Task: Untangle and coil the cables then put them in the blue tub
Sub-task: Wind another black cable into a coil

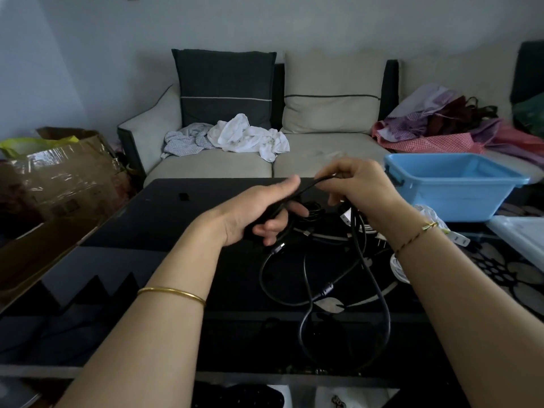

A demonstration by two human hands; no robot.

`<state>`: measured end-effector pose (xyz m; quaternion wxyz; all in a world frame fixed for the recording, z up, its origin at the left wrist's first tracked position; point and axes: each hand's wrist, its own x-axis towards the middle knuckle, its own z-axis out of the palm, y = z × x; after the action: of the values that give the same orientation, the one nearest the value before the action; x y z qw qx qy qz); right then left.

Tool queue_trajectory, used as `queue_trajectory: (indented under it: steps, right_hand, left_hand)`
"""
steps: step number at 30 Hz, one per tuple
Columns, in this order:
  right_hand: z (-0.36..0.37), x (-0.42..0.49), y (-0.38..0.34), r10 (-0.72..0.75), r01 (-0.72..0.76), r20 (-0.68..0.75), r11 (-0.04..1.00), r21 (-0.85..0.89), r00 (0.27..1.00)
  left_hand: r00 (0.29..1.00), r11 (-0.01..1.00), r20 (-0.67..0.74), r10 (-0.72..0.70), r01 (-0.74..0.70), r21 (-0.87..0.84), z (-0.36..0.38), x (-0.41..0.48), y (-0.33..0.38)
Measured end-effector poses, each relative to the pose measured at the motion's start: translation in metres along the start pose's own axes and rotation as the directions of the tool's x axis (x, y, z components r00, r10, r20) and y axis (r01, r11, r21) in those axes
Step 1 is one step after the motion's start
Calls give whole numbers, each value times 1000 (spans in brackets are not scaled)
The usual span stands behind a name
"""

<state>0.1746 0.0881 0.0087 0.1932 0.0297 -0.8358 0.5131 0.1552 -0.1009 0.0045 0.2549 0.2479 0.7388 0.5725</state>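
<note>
Holding a black cable (306,188) taut between both hands above the dark glossy surface (164,207), head view. Left hand (259,213): palm turned up, thumb pressed on top of the cable, fingers curled under it, so the grip is clamped on the cable. Right hand (362,187): fingers pinched together around the same cable at its higher end, more black strands hanging down from that fist. Loose loops of the cable drop from both hands onto the surface and run toward the near edge; a plug end (278,248) dangles just below the left hand. More tangled cables (321,219) lie on the surface under and behind the hands, hard to separate against the dark top. A white cable (397,269) sits by the right forearm. Blue tub (453,184) stands at the far right of the surface, near the right hand, not touching it; inside looks empty from this angle. Gold bangle (173,293) on left forearm, thin thread bracelet (418,235) on right wrist. Sofa (294,154) behind the surface with crumpled white cloth (247,136) on the seat; cardboard box (59,178) at left.
</note>
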Motion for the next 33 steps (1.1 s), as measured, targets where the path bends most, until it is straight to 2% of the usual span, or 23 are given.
queue_trajectory:
  steps: [2, 3, 5, 7, 9, 11, 13, 14, 15, 16, 19, 22, 25, 27, 29, 31, 33]
  right_hand:
    - [3, 2, 4, 19, -18, -11, 1000, 15, 1000]
    - [4, 2, 5, 24, -24, 0, 1000, 10, 1000]
    - [7, 2, 7, 31, -29, 78, 999, -30, 996]
    - [14, 1, 9, 37, -31, 174, 999, -37, 984]
    - [23, -2, 12, 36, -26, 237, 999, -44, 971]
    - [30, -9, 16, 56, -11, 351, 992, -127, 935]
    - [36, -18, 19, 112, 17, 549, 974, -225, 828]
    - [37, -22, 19, 139, 38, 628, 965, -260, 765]
    - [39, -25, 16, 152, 62, 679, 958, -280, 719]
    - [38, -27, 12, 150, 84, 704, 955, -286, 694]
    - [32, -28, -7, 138, 133, 738, 946, -295, 661]
    - [25, -29, -21, 115, 196, 746, 929, -315, 656]
    - [25, -30, -31, 40, 220, 698, 935, -278, 715]
    - [24, -27, -33, -35, 209, 577, 948, -239, 816]
    - [20, -18, -29, -55, 132, 376, 974, -182, 925]
    - [12, -10, -20, -17, 34, 188, 996, -84, 982]
    - [4, -6, -9, 4, 0, 104, 999, -34, 995]
  left_hand:
    - [999, 999, 37, 37, -36, -24, 3, -2, 7]
    - [998, 995, 33, 50, -47, -90, 3, -2, 9]
    - [997, 953, 41, 71, -55, -298, 1, -1, 11]
    - [994, 857, 57, 98, -55, -513, -2, 0, 10]
    - [990, 729, 41, 131, -68, -682, -4, 1, 9]
    - [980, 518, -34, 194, -131, -845, -7, 3, 10]
    - [957, 241, -221, 186, -263, -934, -15, 7, 12]
    - [937, 173, -320, 140, -341, -924, -19, 9, 13]
    - [912, 177, -401, 87, -410, -895, -23, 12, 11]
    - [886, 223, -461, 51, -460, -859, -23, 14, 9]
    - [826, 364, -563, -14, -520, -772, -22, 26, -6]
    - [733, 637, -680, -7, -521, -568, -20, 36, -16]
    - [675, 896, -729, 118, -389, -215, -18, 41, -28]
    - [725, 967, -653, 219, -252, 45, -16, 42, -35]
    - [845, 977, -495, 200, -134, 166, -10, 38, -33]
    - [940, 988, -326, 103, -57, 147, -2, 32, -25]
    - [977, 999, -210, 33, -24, 47, 5, 26, -16]
